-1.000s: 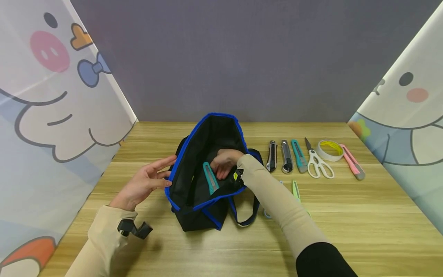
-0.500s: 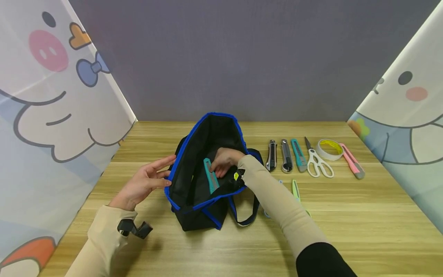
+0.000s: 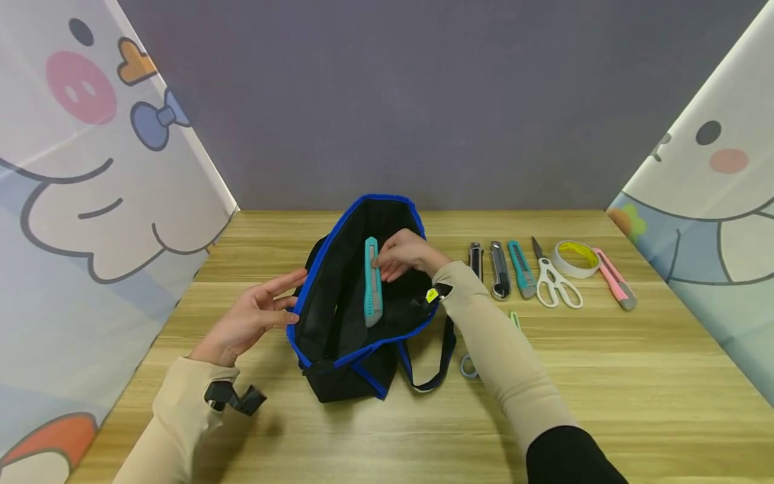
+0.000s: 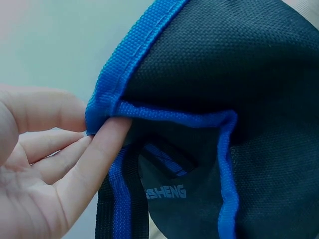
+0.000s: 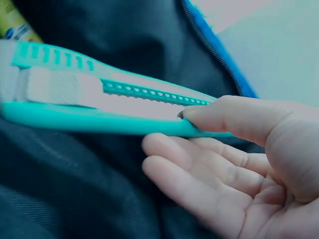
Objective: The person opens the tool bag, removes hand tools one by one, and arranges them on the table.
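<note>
A black tool bag (image 3: 347, 383) with blue edging stands on the table, its mouth spread wide. My left hand (image 3: 250, 314) pinches the bag's blue rim (image 4: 119, 74) at the left corner, as the left wrist view also shows. Over the bag's opening, my right hand (image 3: 408, 254) holds a teal utility knife (image 3: 373, 296) by one end, between thumb and fingers. The right wrist view shows the knife's slider (image 5: 60, 87) at its far end. A yellow item (image 5: 17, 25) is partly visible inside the bag in that view.
Right of the bag lie a black-and-silver cutter (image 3: 476, 259), a silver cutter (image 3: 500, 269), another teal cutter (image 3: 522, 270), white scissors (image 3: 551, 274), a tape roll (image 3: 568, 269) and a pink cutter (image 3: 615, 277). My right sleeve partly covers a green item (image 3: 514, 319) and a blue loop (image 3: 468, 367).
My right hand has taken hold of the teal utility knife inside the bag and lifted it up and slightly away. The left hand stays at the rim.
</note>
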The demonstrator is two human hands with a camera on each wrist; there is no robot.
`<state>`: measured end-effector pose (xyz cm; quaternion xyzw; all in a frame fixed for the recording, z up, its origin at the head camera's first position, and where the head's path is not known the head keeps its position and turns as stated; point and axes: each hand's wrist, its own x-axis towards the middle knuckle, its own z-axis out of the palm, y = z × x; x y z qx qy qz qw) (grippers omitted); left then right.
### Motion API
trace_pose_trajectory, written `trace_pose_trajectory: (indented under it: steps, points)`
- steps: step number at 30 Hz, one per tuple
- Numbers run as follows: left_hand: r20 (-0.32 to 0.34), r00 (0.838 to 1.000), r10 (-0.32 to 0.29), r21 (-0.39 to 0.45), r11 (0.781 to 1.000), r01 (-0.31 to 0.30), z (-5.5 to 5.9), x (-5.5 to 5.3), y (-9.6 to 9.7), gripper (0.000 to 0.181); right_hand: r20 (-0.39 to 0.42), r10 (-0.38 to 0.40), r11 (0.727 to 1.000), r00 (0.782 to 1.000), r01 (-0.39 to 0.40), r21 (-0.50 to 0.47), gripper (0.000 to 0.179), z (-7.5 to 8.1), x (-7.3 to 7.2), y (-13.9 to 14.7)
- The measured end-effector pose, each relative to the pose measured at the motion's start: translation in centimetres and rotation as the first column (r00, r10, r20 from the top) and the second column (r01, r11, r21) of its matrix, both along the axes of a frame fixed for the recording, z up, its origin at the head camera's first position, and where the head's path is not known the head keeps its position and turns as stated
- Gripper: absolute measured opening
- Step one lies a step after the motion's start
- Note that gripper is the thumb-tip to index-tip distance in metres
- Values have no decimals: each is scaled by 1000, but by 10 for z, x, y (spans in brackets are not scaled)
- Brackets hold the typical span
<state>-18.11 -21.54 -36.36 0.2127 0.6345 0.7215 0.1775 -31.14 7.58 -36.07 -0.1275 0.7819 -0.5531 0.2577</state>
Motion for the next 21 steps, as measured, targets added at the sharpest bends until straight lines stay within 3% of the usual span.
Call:
trace_pose_trajectory:
  steps: [10,21]
  points:
    - [0,1000,5,-13,1000,-5,2,0,1,70,-129,-25,997,991,16,-70,12,24,10,9]
    - [4,1000,4,-7,1000,-4,4,1,2,71,-172,-74,995,982,61,-84,15,35,18,31]
